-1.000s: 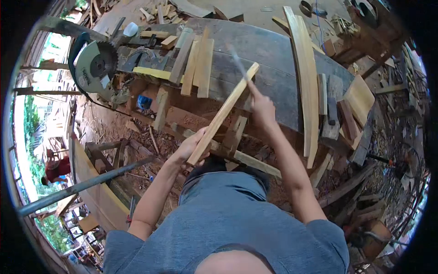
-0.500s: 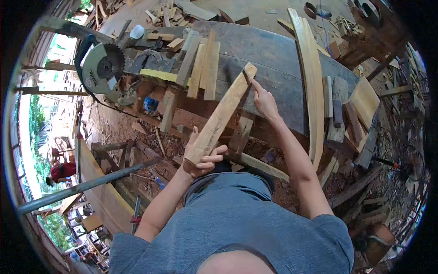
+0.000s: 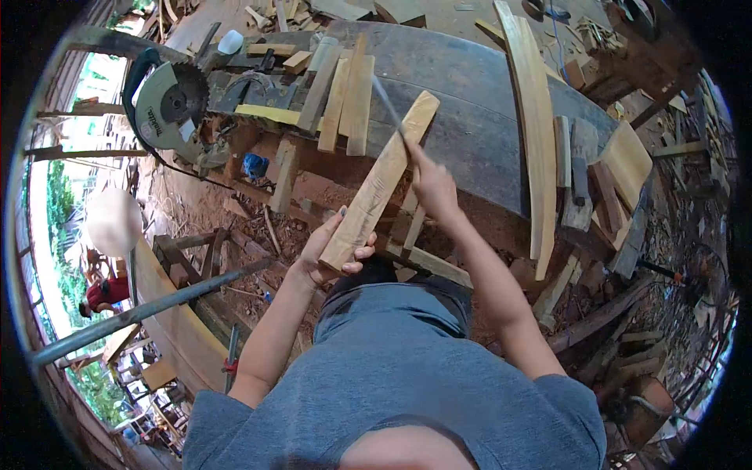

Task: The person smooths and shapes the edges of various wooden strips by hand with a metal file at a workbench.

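Note:
My left hand (image 3: 325, 247) is wrapped around the lower end of a long, pale wooden board (image 3: 384, 184), which tilts away from me toward the bench. My right hand (image 3: 435, 186) is closed on what looks like a long knife (image 3: 389, 104). Its thin blade lies across the board's upper part and points up and left; the handle is mostly hidden by my fingers. The board's far end is over the dark workbench (image 3: 462, 86).
A circular saw (image 3: 174, 110) sits on the left, beside several wood strips (image 3: 359, 106). Long planks (image 3: 535, 141) lie along the bench's right part. A metal pipe (image 3: 157, 307) crosses the lower left. A person in red (image 3: 108, 292) is far left.
My right hand and the knife have moved down along the board toward me, and the blade now crosses the board lower. The board has shifted slightly upward and left.

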A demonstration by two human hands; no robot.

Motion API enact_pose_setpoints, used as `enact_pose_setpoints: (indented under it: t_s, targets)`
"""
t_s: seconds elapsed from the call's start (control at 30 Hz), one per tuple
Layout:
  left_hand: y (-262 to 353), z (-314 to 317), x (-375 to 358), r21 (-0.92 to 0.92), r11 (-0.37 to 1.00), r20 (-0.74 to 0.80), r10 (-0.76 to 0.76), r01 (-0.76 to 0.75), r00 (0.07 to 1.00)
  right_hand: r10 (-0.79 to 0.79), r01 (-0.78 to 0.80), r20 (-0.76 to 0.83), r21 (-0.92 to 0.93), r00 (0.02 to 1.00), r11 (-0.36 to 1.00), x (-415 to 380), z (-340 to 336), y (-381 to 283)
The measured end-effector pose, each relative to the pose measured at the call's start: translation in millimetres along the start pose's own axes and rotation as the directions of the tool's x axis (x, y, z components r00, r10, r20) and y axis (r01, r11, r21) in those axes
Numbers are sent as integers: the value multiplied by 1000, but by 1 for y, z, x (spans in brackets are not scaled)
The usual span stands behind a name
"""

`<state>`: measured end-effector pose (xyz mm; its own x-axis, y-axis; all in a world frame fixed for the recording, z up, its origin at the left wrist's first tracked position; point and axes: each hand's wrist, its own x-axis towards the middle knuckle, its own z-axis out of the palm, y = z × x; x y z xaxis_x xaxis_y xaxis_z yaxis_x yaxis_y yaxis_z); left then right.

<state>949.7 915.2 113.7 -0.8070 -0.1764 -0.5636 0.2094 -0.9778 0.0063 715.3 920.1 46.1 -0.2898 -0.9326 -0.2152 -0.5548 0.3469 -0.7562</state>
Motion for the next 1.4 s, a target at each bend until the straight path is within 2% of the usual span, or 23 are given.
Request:
enact_pose_setpoints:
  t_s: [0.07,0.13,0.17,0.2,0.27,0.33,0.43,0.53,0.57,0.63,0.67,0.73,0.77,0.8,0.83,0.93,1.0,1.07,1.13,1.2,1.27,1.33,1.4]
  targets:
    - [-2,7,-3,-1,999,-26,46,-46,999,-34,33,-99,-10,995,999,14,3,2]
    - [3,7,-6,91,995,-65,53,-46,997,40,-39,99,-6,994,999,1,0,-7]
    - [5,6,-7,153,987,-113,70,-52,991,-29,46,123,-143,992,989,-24,-1,-16]
    - [6,5,-8,154,986,-111,82,-65,990,-191,193,41,-55,981,980,-45,17,-3]
    - [8,4,-9,252,967,-154,85,-45,984,-137,139,176,1,975,990,-67,1,-20]
    - [6,-7,-9,223,974,-150,65,-30,987,-127,138,129,-77,984,987,-37,7,-4]
    - [6,-14,-8,86,996,-38,4,-1,999,70,-71,-14,-103,997,992,30,6,11]
    - [12,-4,-11,177,984,-99,41,-23,994,-14,13,-11,-70,1000,997,32,10,11]
    - [12,13,-13,252,967,-190,84,-34,978,32,-13,129,-145,991,989,14,8,0]
    - [19,5,-12,381,924,-208,129,-42,970,-161,185,144,-179,976,966,-36,13,-11]
    - [19,4,-13,500,866,-236,154,-16,960,-162,181,188,-90,969,979,-49,13,-12]
    - [17,4,-15,508,861,-225,127,5,966,-102,145,198,-217,975,965,-25,6,-11]
    - [16,5,-14,570,821,-232,137,20,963,-86,104,112,-172,990,980,0,13,2]
    - [17,8,-14,636,771,-232,153,31,961,55,-35,103,-190,993,981,27,6,3]
    - [16,13,-13,630,775,-244,153,37,958,12,-13,-10,-135,1000,991,54,12,18]
    - [19,21,-17,608,793,-244,143,37,959,-2,-2,-38,-95,999,995,71,17,21]
    - [28,14,-16,627,779,-195,145,10,970,68,-37,157,-188,985,981,25,6,-9]
    - [31,10,-18,731,681,-200,154,43,968,-88,115,167,-156,982,981,-19,11,-13]
    - [30,10,-18,712,700,-223,139,64,965,-85,114,205,-134,975,984,-6,14,-2]
    - [28,14,-17,690,721,-231,143,58,962,47,-37,83,-121,995,992,40,5,7]
    - [26,19,-18,692,719,-245,154,62,957,-64,40,-136,-170,989,985,91,23,47]
    - [30,23,-21,668,742,-239,133,64,962,-22,-1,-122,-187,992,982,93,21,41]
    - [34,7,-16,723,691,-177,175,7,969,11,-4,54,-130,998,991,51,10,17]
